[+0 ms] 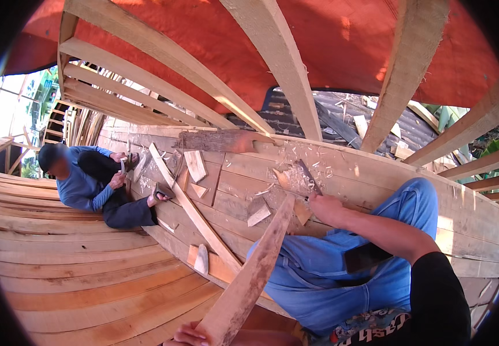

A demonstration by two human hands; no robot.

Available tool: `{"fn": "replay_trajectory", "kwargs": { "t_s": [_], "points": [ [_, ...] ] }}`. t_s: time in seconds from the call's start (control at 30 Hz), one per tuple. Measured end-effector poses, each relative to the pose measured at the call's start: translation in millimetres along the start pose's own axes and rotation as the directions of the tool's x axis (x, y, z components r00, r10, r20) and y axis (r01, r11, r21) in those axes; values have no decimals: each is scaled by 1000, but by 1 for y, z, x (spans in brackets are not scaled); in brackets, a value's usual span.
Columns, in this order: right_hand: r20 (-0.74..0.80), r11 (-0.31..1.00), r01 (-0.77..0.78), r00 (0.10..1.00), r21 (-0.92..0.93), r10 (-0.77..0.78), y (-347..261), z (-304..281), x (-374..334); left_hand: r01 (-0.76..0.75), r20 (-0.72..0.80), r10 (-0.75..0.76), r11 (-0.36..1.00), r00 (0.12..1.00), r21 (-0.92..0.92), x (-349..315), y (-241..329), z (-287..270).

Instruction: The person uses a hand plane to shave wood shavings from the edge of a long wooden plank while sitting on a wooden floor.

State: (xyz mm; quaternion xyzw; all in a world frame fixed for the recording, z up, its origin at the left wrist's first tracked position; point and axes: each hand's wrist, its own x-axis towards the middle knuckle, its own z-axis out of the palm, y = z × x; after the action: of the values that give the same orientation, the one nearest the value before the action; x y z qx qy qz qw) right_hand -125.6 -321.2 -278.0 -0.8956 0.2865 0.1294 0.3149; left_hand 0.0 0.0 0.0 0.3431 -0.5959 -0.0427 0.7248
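My left hand (191, 334), at the lower edge, is closed round the near end of a long wooden board (243, 279). The board slants up and away, narrowing at its far end beside my bent knee; rough bark-like patches mark its face. In my right hand (322, 209) is a dark narrow-bladed tool (310, 177), its blade pointing away over the planks. Its exact kind is hard to make out. Wood shavings (295, 179) and a small offcut (302, 212) lie around the blade and the board's tip.
At the left a person in blue (88, 179) sits working with a hand tool. A long wooden strip (194, 207), a bark-edged piece (217, 140) and offcuts (195, 165) lie on the planks. Curved timber ribs (284, 63) rise along the far side before a red tarp (341, 52).
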Motion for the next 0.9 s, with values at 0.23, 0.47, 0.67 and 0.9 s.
{"fn": "replay_trajectory", "kwargs": {
  "t_s": [0.23, 0.47, 0.67, 0.9],
  "points": [
    [-95, 991, 121, 989, 52, -116, -16, -25, 21, -26, 126, 8, 990, 992, 140, 11, 1, -2],
    [-83, 998, -41, 996, 49, 45, 2, 3, 13, -14, -30, 19, 991, 999, 133, 0, 4, 14],
    [-142, 993, -7, 990, 114, 23, 29, 16, 7, 17, 24, -20, 995, 1000, 99, 5, 4, 14],
    [-66, 993, 72, 996, 89, -66, -33, -12, -42, -57, -436, 175, 961, 883, 272, -3, -9, 27]
  ]
}}
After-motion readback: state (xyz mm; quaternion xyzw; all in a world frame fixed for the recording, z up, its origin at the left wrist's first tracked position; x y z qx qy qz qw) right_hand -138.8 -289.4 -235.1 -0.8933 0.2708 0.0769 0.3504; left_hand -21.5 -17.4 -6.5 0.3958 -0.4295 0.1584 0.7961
